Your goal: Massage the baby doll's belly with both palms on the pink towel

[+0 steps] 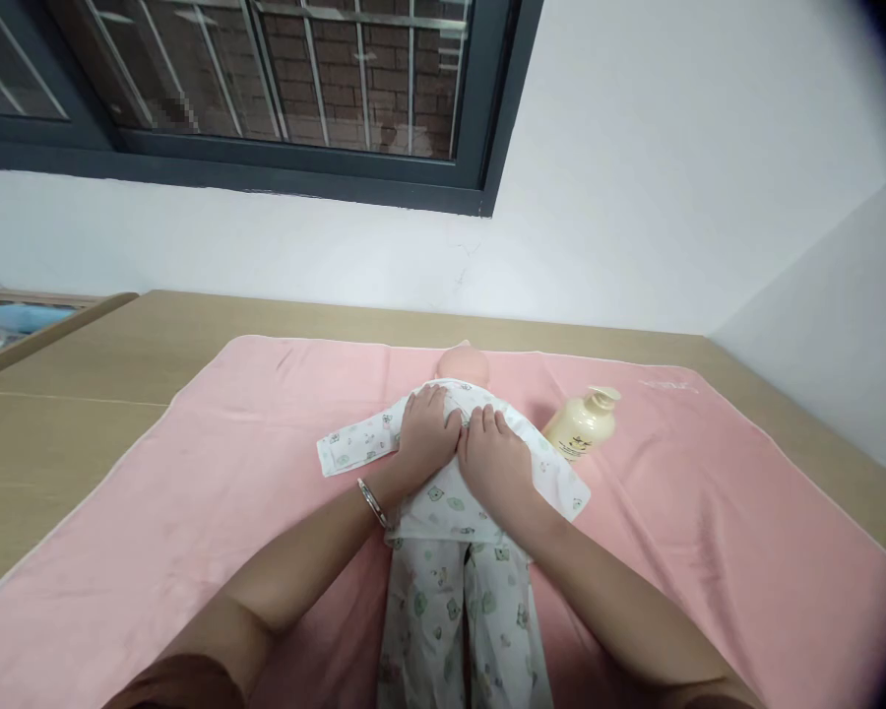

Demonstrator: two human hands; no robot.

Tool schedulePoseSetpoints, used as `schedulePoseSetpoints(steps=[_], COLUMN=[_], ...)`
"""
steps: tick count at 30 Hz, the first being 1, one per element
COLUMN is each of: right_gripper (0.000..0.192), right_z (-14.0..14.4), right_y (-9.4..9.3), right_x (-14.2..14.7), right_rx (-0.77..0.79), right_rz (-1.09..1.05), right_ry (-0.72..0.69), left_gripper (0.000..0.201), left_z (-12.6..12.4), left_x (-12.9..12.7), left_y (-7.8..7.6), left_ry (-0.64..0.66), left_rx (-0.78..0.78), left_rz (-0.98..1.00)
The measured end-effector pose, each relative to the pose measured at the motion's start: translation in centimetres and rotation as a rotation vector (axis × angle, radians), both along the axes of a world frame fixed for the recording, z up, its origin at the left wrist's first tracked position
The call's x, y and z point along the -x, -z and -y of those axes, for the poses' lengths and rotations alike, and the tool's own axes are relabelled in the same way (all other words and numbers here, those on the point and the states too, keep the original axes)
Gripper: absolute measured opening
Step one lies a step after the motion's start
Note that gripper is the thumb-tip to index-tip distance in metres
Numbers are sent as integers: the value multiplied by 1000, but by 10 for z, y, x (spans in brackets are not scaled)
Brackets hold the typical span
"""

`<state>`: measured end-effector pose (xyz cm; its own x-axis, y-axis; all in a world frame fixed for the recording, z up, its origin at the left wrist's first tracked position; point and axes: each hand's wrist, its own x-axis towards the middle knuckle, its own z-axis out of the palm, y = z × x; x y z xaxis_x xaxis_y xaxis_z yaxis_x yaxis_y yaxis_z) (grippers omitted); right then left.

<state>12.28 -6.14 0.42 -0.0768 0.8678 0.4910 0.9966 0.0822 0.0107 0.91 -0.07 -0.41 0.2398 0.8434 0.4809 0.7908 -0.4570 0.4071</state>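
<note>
We are pressing our left hand [426, 436] and right hand [496, 461], fingers flat and holding nothing, evenly on the doll [454, 492]; the bottle [580, 425] is lying beside the doll.

We see a white wall [635, 197] rising behind the light wooden desk [81, 394], meeting a second white wall [842, 325] at a corner on the right. High on the left sits a dark-framed window [266, 98] with metal bars, a brick wall [340, 69] showing through it. Soft, even light falls across the room.
</note>
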Motion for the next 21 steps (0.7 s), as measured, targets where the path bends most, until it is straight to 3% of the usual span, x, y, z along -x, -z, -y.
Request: schedulePoseSetpoints(steps=[3,11,16,21], right_gripper=[42,45,44,45], right_z=[-2,-40,-39,-38], right_y=[-2,-2,4,8], right_x=[-3,-35,-35,-36], right_rx=[28,168,133,82], right_rz=[-6,-234,-273,-310], right_ry=[-5,-67,-90,-100], left_gripper=[40,35,34,39], left_z=[-3,15,15,4], left_x=[1,-5,-4,-1], left_y=[3,-3,-3,6], left_ry=[17,66,89,51], left_rx=[-16,-127,-126,-31], left_rz=[-2,-104,-61,50])
